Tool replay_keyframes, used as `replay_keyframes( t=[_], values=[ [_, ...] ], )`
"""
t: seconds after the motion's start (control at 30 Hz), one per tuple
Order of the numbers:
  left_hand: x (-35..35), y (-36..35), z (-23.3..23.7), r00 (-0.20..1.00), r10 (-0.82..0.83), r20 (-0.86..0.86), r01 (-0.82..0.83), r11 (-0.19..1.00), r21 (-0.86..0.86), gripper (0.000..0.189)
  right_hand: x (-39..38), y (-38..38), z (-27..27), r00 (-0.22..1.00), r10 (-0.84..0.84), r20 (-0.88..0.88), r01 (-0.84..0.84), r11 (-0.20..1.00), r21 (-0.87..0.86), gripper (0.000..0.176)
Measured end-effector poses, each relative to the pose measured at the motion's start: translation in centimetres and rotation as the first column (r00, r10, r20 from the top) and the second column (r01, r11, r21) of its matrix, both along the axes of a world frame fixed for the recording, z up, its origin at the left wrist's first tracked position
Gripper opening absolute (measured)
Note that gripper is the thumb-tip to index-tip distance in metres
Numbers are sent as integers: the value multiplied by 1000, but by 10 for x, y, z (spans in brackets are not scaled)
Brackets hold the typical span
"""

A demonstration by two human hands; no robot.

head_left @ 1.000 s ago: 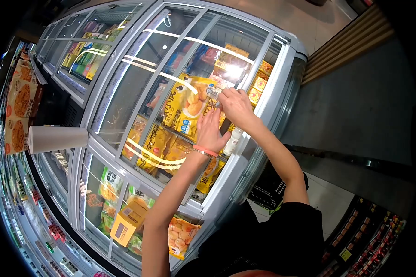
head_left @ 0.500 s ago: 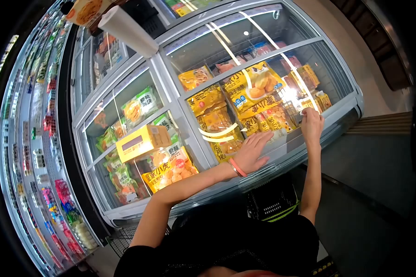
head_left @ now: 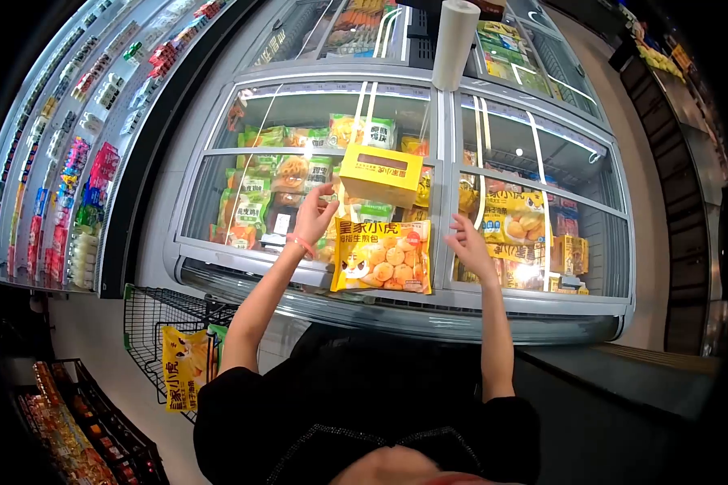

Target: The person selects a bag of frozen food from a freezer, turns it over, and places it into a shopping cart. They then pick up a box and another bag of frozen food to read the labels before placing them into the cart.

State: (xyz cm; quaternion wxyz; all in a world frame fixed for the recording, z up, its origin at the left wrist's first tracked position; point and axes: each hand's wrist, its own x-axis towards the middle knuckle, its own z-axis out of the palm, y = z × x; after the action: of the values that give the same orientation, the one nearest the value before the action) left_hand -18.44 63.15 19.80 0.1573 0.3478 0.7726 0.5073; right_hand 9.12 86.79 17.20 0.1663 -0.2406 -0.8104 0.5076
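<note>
Bag of glossy yellow plastic (head_left: 383, 257), printed with round golden buns, lies on a grey-framed, glass-topped freezer (head_left: 443, 145) between a person's left hand (head_left: 311, 217) and right hand (head_left: 472, 249), the fingers of both loosely spread. Just beyond it rests a yellow, dark-panelled cardboard box (head_left: 376, 186), near the left fingertips.

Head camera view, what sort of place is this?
Most likely a supermarket's frozen-food section: a glass-topped display case full of packaged food, shelves lined with small packets, and a wire shopping basket or cart near the person.
</note>
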Motion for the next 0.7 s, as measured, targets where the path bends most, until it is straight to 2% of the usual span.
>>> replay_keyframes(
  t=[0.07,0.13,0.17,0.23,0.27,0.33,0.37,0.43,0.53,0.6,0.67,0.7],
  values=[
    [-34,12,-8,998,-68,15,69,995,-68,40,-49,1,1,1000,-18,-5,15,926,-378,56],
    [-51,33,4,992,-46,121,52,997,-49,47,-85,-6,36,990,-136,49,142,863,-485,60],
    [-58,43,10,988,-51,143,57,998,-41,52,-100,-3,43,991,-119,62,134,900,-414,61],
    [-79,64,5,996,-74,56,74,997,5,57,-121,3,51,991,-89,99,113,954,-276,63],
    [-79,69,8,996,-83,13,83,996,25,59,-126,6,47,991,-95,98,118,957,-266,63],
    [-71,69,15,981,-129,142,133,991,-20,62,-133,7,39,990,-103,96,124,961,-248,63],
    [-63,66,24,970,-158,182,169,985,-45,62,-128,1,54,990,-91,110,123,933,-338,59],
    [-50,59,34,924,-151,351,195,976,-94,64,-120,-8,57,987,-114,111,145,931,-335,56],
    [-33,43,37,844,-109,525,137,991,-15,66,-105,-25,56,989,-123,83,146,912,-384,52],
    [-38,39,23,804,-123,583,171,985,-29,68,-91,-41,52,991,-117,66,134,888,-440,49],
    [-36,32,28,745,-117,657,198,979,-50,71,-81,-59,56,995,-88,49,101,881,-462,41],
    [-56,40,-8,788,-116,605,165,986,-27,80,-78,-66,51,997,-59,42,72,890,-450,39]
  ],
)
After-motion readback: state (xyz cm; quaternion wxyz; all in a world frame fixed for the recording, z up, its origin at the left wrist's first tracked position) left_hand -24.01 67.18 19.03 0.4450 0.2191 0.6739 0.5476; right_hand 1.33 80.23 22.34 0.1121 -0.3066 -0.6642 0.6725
